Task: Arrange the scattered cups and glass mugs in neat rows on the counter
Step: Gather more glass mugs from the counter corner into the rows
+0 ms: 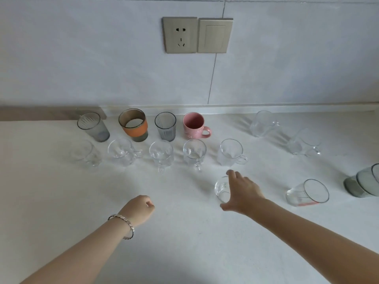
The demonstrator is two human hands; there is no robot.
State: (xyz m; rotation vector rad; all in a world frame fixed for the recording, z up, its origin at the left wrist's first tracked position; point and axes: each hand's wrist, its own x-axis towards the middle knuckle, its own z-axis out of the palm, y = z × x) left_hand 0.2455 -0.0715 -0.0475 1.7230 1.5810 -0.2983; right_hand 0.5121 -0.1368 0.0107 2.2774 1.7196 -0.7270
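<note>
— What carries everything?
— A white, matte, faintly speckled counter (184, 253). It meets a pale glossy tiled wall (102, 58) bearing a brushed beige socket plate (179, 34) and a matching switch plate (215, 35).

— What stands along the counter's back edge?
— Four vessels stand upright in a row. They are a frosted grey glass tumbler (93, 127), a smoky glass cup with an orange band (133, 125), a ribbed grey glass tumbler (165, 126) and a glossy pink ceramic mug (193, 126). Just in front runs a second row of five clear handled glass mugs (162, 155).

— Any strays?
— Toward the back right sit two more clear mugs (263, 124), set apart. Far right is grey smoked glassware (363, 181), cut off by the frame, with a clear conical tumbler with a dark rim (307, 193) near it.

— And the hands?
— The right hand (244, 191) is spread wide over a small rounded clear glass mug (221, 189) nearer the front edge, before the second row's right end. I cannot tell whether they touch. The left hand (138, 210) is a curled, empty fist, well apart to the left, with a silver link bracelet (123, 224) on its wrist.
</note>
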